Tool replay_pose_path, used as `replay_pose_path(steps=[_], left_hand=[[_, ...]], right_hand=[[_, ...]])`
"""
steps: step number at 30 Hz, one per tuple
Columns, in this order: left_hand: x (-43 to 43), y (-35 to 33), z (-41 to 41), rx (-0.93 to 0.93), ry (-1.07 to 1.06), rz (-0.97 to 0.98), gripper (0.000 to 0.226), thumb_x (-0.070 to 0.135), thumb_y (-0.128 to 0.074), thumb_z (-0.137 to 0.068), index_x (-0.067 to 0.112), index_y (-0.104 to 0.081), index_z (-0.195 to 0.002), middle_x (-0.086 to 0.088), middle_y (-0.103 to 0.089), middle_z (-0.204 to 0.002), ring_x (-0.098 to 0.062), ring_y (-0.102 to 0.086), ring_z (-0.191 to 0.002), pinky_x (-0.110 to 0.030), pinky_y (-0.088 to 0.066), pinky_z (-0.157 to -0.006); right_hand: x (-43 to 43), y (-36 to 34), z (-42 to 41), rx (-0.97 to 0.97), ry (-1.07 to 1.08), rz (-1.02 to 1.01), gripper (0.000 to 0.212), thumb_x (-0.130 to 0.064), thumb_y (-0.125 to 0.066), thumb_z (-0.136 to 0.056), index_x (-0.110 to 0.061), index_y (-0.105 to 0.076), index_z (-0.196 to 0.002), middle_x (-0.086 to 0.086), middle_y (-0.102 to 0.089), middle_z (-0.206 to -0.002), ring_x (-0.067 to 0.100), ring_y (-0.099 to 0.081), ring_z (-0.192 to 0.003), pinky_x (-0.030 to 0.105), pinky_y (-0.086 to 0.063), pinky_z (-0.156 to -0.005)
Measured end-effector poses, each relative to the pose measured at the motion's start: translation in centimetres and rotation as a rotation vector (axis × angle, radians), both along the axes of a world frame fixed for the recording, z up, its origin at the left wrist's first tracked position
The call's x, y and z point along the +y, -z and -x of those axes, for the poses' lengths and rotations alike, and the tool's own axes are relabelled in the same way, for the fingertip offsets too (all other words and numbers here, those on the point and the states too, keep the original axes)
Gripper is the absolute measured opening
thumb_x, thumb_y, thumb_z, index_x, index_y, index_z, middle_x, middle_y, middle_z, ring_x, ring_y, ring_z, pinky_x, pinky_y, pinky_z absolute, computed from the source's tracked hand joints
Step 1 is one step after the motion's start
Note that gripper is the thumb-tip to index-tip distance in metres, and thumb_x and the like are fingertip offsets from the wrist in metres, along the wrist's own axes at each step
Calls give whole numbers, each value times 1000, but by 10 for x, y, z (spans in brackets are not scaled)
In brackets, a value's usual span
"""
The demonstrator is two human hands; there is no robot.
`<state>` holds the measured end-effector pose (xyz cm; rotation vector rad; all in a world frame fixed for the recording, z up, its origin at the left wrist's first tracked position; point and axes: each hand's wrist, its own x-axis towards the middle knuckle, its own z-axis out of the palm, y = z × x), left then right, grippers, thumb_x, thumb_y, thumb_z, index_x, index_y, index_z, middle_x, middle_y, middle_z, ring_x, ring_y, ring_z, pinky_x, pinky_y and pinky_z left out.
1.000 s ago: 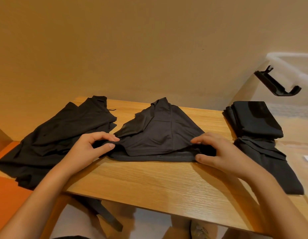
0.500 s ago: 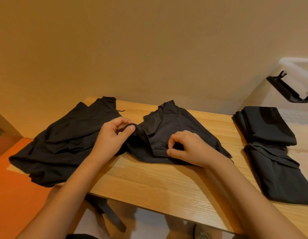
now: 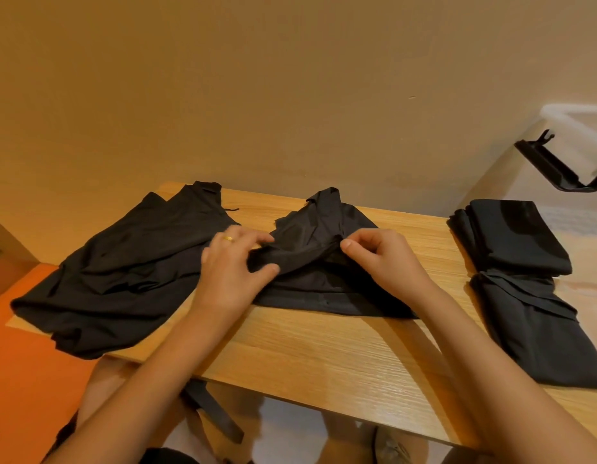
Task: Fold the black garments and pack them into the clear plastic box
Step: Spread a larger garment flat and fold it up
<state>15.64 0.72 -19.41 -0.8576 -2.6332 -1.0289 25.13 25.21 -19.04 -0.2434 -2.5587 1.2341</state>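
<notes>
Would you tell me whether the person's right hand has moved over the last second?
Yes: the right hand has moved left, away from the folded black garment stack, onto the middle black garment.

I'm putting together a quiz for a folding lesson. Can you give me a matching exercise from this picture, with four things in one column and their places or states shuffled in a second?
Things
1. middle garment
2. left garment
3. right garments
4. clear plastic box

Places or states
A. at the far right edge of view, with a black latch on it
B. folded, at the right end of the table
C. held by the left hand and the right hand
D. unfolded, draped over the table's left end

Pairs: 1-C, 2-D, 3-B, 4-A
</notes>
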Motion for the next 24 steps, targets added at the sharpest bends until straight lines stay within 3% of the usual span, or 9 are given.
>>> replay_pose_path(steps=[3, 5, 7, 10, 13, 17, 21, 24], left_hand=[[15, 20, -24, -69, 59, 63, 63, 51, -75, -80, 35, -51, -135, 12, -44, -120, -14, -43, -118, -36, -37, -98], [22, 36, -28, -142, -3, 138, 84, 60, -72, -78, 33, -35, -149, 9, -37, -131, -16, -36, -127, -37, -33, -102], [27, 41, -28, -147, -38, 184, 90, 64, -71, -77, 31, -31, -150, 7, -34, -135, -16, -32, -129, -38, -32, -105], [31, 39, -33, 10, 79, 111, 54, 53, -74, -79, 33, -51, -124, 9, -38, -119, -14, -38, -114, -34, -35, -93], [34, 38, -42, 264, 262, 156, 22, 47, -64, -90, 30, -68, -103, 11, -46, -99, -11, -46, -97, -37, -41, -83], [40, 43, -47, 84, 393, 253, 45, 63, -51, -92, 35, -68, -124, 17, -45, -102, -3, -44, -100, -32, -38, -90], [35, 38, -38, 16, 421, 143, 27, 47, -62, -95, 30, -74, -111, 20, -46, -102, 0, -46, -98, -28, -45, -84], [16, 25, -18, 141, 494, 222, 23, 41, -64, -93, 29, -76, -109, 17, -45, -99, -4, -46, -90, -31, -48, -76]], right_hand=[[1, -2, 5, 23, 61, 34, 20, -35, -59, -101, -25, -74, -92, -5, -73, -81, 7, -69, -77, 24, -56, -67], [1, -2, 6, 45, 89, 38, 19, -34, -59, -101, -25, -74, -93, -8, -73, -82, 3, -68, -78, 17, -53, -65], [2, 0, 7, 72, 125, 43, 20, -34, -59, -101, -23, -75, -95, -10, -73, -83, -1, -67, -80, 13, -50, -64], [7, 1, 6, 107, 189, 51, 21, -33, -59, -101, -21, -76, -96, -12, -72, -84, -3, -67, -80, 12, -48, -63], [13, 2, 4, 113, 252, 74, 23, -35, -59, -101, -21, -76, -94, -10, -72, -82, 3, -67, -79, 23, -53, -67], [18, -1, 2, 105, 286, 85, 23, -36, -57, -102, -21, -73, -95, -8, -71, -81, 5, -65, -78, 23, -47, -64], [25, -5, 2, 100, 319, 115, 26, -35, -52, -104, -17, -69, -98, 2, -69, -81, 14, -64, -75, 29, -48, -61], [39, -14, 4, 128, 411, 174, 27, -32, -48, -106, -13, -64, -95, 4, -61, -72, 9, -55, -58, 24, -39, -51]])
